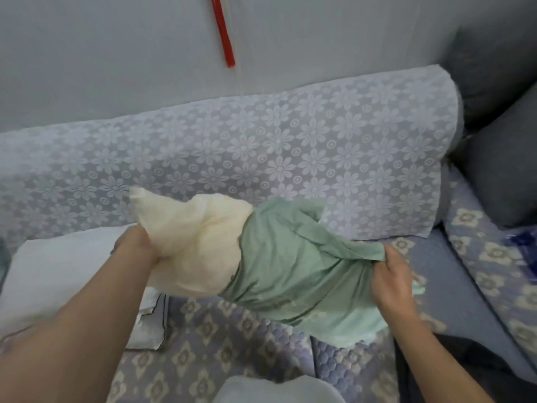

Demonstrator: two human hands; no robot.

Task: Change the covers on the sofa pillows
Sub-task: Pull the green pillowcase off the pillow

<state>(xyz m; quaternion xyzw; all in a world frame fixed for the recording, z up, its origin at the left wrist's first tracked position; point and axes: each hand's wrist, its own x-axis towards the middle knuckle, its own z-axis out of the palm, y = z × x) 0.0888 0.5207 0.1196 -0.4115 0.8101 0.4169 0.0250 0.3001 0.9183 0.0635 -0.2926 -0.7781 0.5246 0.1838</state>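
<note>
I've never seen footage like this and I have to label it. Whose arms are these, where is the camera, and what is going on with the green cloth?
There is one picture, from a camera worn on a person's head, looking down at their own bare arms. The left hand grips a cream pillow insert, which is partly inside a green cover. The right hand pinches the cover's far end. Both are held above a sofa with a flower-patterned quilted seat. A white pillow lies at the left, and lace cloth drapes the backrest.

Over a floral-covered sofa, a left hand is gripping a cream pillow insert while a right hand is pinching its green cover.
</note>
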